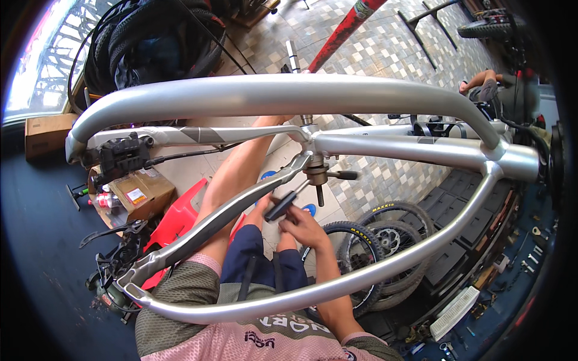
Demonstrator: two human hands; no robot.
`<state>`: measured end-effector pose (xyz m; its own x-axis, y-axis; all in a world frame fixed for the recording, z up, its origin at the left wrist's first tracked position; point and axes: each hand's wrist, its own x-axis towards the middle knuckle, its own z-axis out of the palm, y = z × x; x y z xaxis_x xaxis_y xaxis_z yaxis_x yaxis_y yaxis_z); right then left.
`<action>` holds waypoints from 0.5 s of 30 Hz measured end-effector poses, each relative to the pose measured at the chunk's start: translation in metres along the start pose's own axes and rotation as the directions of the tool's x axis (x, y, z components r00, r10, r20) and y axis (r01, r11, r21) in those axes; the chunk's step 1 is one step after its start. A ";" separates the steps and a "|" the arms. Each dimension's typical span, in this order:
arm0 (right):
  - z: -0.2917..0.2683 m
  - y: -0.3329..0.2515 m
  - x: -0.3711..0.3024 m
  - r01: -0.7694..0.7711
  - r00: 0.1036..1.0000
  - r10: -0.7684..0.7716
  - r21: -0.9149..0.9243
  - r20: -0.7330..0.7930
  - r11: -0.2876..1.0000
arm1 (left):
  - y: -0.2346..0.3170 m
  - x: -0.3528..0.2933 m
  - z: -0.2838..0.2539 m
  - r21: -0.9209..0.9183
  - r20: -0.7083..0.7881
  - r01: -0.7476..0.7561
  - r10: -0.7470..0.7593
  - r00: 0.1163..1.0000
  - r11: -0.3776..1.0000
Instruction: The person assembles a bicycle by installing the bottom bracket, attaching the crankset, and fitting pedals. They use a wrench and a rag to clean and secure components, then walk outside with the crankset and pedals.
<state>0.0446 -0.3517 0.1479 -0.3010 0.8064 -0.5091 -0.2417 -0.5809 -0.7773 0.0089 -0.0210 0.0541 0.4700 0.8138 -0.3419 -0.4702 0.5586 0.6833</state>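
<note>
A bare silver bicycle frame [385, 153] spans the view, with thick curved tubes in front of me. At its centre joint sits a metal tool [317, 173] with a threaded rod pointing down and black grips on its cross bars. My right hand [303, 227] is below that joint, its bent fingers closed at the end of one black grip [281, 206]. My left arm reaches up behind the frame; the left hand [282, 120] is mostly hidden by the big upper tube, close to the tool's upper end. A silver bar [292, 56] stands up beyond that tube.
A brake caliper [120, 156] hangs at the frame's left. Cardboard boxes [141, 195], a red plastic stool [180, 213] and stacked tyres [150, 45] are on the left. Wheels [385, 240] lean low right beside a tool-strewn blue bench [524, 289]. Another person [484, 87] is far right.
</note>
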 end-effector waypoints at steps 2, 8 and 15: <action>-0.004 -0.035 -0.042 0.100 0.994 -0.100 -0.004 -0.039 0.995 | 0.004 -0.003 0.000 0.005 -0.014 0.008 -0.008 1.000 1.000; -0.087 -0.018 -0.008 0.121 0.661 -0.221 -0.188 -0.718 0.975 | 0.014 -0.011 0.001 0.034 -0.037 0.034 -0.032 0.999 0.999; -0.018 0.036 0.011 -0.115 0.985 0.077 -0.249 -0.156 0.962 | 0.016 -0.017 0.005 0.106 -0.061 0.094 -0.088 0.994 0.990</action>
<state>0.0495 -0.3620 0.1076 -0.1716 0.7665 -0.6188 0.0320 -0.6235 -0.7812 -0.0032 -0.0270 0.0744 0.4629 0.7697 -0.4397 -0.3423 0.6128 0.7122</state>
